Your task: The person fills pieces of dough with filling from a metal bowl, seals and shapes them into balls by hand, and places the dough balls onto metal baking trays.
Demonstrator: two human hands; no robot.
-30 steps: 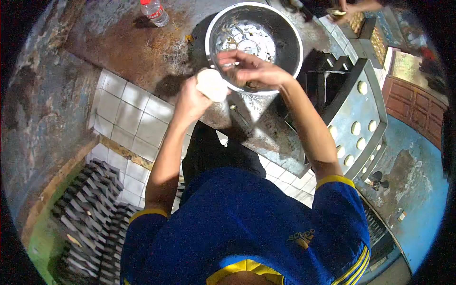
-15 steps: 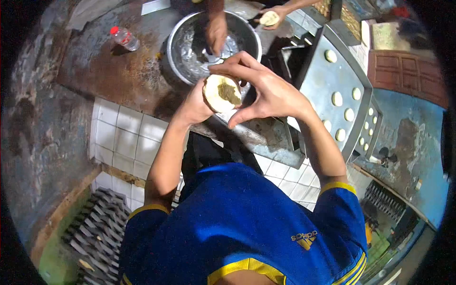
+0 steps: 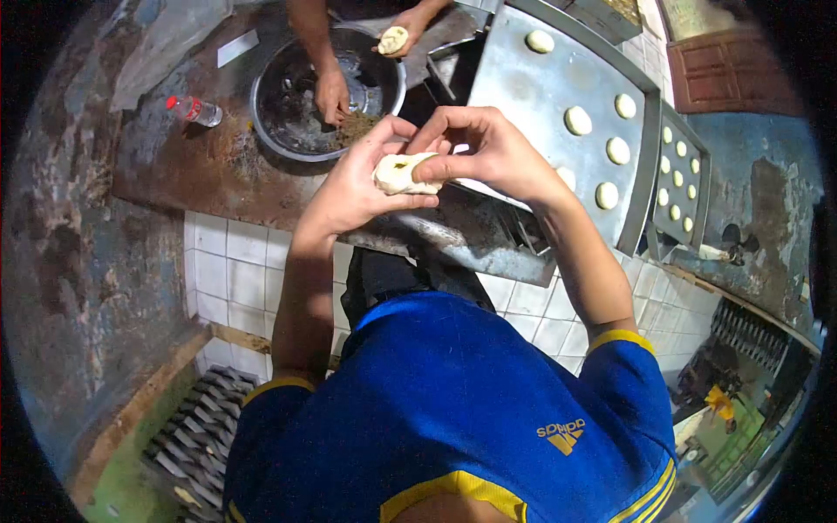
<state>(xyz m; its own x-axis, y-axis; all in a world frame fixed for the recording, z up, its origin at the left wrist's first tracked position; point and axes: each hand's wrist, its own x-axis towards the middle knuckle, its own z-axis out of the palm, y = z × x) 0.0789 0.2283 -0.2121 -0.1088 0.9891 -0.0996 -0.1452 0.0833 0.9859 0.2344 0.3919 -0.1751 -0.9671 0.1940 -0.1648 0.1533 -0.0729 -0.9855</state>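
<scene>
A pale piece of dough (image 3: 403, 179) with brown filling showing through a small gap on top is between my hands. It rests in my left hand (image 3: 353, 183), whose fingers curl around it from below and behind. My right hand (image 3: 493, 152) pinches the dough's right edge, with the thumb pressed on top. Just beyond my hands, a large metal bowl (image 3: 277, 98) stands on the worktop, and a heap of brown filling (image 3: 356, 129) shows at its near right side.
A co-worker's hand (image 3: 331, 94) reaches into the bowl; their other hand (image 3: 408, 30) holds a piece of dough (image 3: 393, 40). To the right, a metal tray (image 3: 514, 100) carries several dough rounds, with another tray (image 3: 691, 209) beyond. A red-capped bottle (image 3: 196, 111) stands left.
The dough, flat and open with filling exposed before, is now folded up around most of it. My right fingers have come down onto its edge. The view has shifted rightward.
</scene>
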